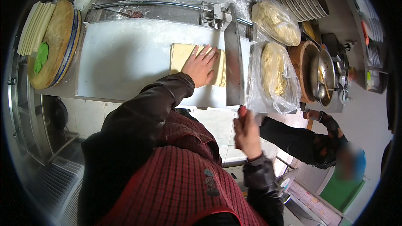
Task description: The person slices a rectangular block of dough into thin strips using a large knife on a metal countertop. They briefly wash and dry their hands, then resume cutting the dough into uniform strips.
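Note:
A folded stack of yellow dough sheets (180, 56) lies on the pale cutting board (125, 59). My left hand (201, 66) rests flat on it, fingers spread. Just right of the stack stands a broad steel blade (233, 62), joined at its far end to a sliding bracket (216, 15) on a metal rail (150, 3). My right hand (248, 135) grips the blade's red handle (242, 111) at the board's front edge. Cut edges show as thin layers on the stack's right side. The blade hides what lies directly behind it.
Two plastic bags of noodles (276, 22) (276, 69) sit right of the blade. Beyond them are a wooden block (298, 69), a metal bowl (325, 75) and stacked plates (298, 0). Round boards (59, 37) carry folded dough sheets (36, 28) at left. Another person (307, 144) stands at right.

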A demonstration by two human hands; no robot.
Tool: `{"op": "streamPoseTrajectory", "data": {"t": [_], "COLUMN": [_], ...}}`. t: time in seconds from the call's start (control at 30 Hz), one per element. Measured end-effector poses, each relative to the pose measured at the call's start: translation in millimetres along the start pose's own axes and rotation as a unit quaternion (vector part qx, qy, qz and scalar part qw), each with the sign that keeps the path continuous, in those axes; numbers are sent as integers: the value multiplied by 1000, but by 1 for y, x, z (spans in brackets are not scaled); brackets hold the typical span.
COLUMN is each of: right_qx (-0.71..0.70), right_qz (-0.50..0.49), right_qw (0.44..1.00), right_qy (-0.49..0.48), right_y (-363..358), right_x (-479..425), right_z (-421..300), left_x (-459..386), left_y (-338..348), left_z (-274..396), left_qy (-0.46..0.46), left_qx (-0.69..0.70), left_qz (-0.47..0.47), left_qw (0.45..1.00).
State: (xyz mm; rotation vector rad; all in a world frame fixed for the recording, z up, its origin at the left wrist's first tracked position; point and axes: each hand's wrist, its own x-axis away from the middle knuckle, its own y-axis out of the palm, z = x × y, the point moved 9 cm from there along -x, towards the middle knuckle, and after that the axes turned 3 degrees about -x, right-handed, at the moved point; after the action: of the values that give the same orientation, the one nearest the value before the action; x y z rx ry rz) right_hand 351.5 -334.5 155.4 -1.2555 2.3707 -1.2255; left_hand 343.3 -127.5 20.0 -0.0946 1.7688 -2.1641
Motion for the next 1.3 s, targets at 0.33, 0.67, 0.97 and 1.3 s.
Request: {"op": "streamPoseTrajectory", "data": {"t": [0.33, 0.67, 0.97, 1.3], "right_qx": [-90, -112, -215, -85], "right_qz": [11, -42, -145, -15], "right_qw": [990, 989, 935, 991], "right_qy": [108, 90, 240, 101], "right_y": [84, 85, 3, 61], "right_x": [14, 7, -11, 4], "right_z": [63, 69, -5, 36], "left_x": [5, 5, 3, 7], "left_y": [5, 4, 5, 5], "left_z": [-5, -7, -6, -6], "left_qy": [-14, -14, -15, -16], "left_qx": [-24, -29, -35, -28], "left_qz": [-64, -28, -8, -30], "left_qw": [998, 999, 999, 999]}}
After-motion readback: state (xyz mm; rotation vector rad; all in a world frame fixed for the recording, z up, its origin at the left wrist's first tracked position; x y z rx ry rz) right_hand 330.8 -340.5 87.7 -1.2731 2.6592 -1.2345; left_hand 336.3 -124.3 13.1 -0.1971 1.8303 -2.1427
